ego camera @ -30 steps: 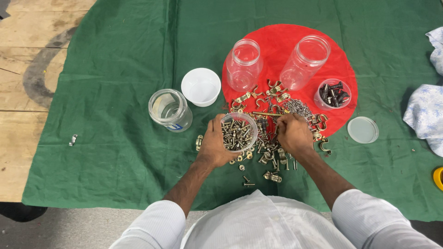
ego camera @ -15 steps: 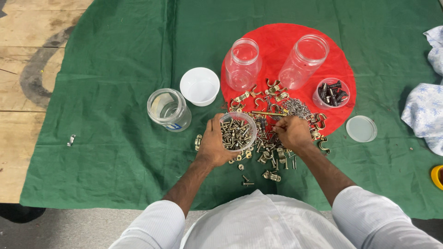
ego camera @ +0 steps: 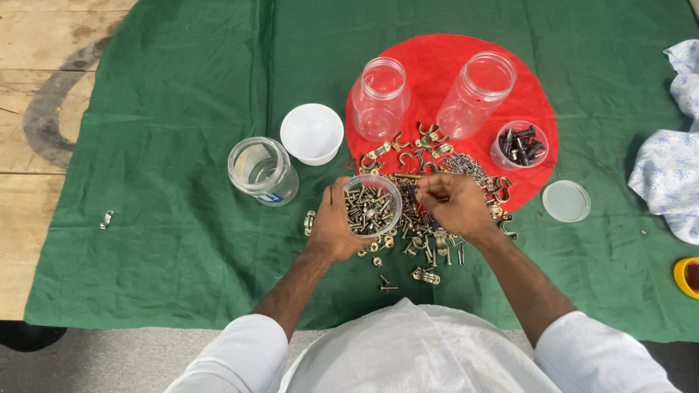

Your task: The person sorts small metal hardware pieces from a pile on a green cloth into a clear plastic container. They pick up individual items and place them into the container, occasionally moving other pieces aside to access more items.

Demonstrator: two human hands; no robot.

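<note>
Nearest the camera: white sleeves and shirt, both forearms reaching out over a green cloth (ego camera: 175,240) spread on the wooden counter (ego camera: 44,87). A few stray screws (ego camera: 387,284) lie closest to the body. Left hand (ego camera: 333,229) wraps around a small clear cup (ego camera: 372,204), gripping it from the side; cup looks well filled with brass and steel screws. Right hand (ego camera: 453,204) is just beside the cup, fingers pinched together over the pile of mixed hardware (ego camera: 429,218); it seems to pinch a small piece but what exactly is too small to tell. Pile holds screws, brass hooks and clips, spread from the cloth onto a red round mat (ego camera: 451,65). Sorting looks partway along: one cup is quite full, and a second small cup (ego camera: 519,145) on the mat holds dark screws, yet plenty of loose pieces remain in the pile. Left of the hands stands a glass jar (ego camera: 262,171), apparently empty, with a white bowl (ego camera: 312,133) just beyond it, also empty. Farther back on the mat two tall clear jars (ego camera: 380,98) (ego camera: 477,94) stand empty. A clear lid (ego camera: 566,201) lies to the right, a patterned rag (ego camera: 666,178) at the far right edge, and a small metal bit (ego camera: 107,218) far left.
</note>
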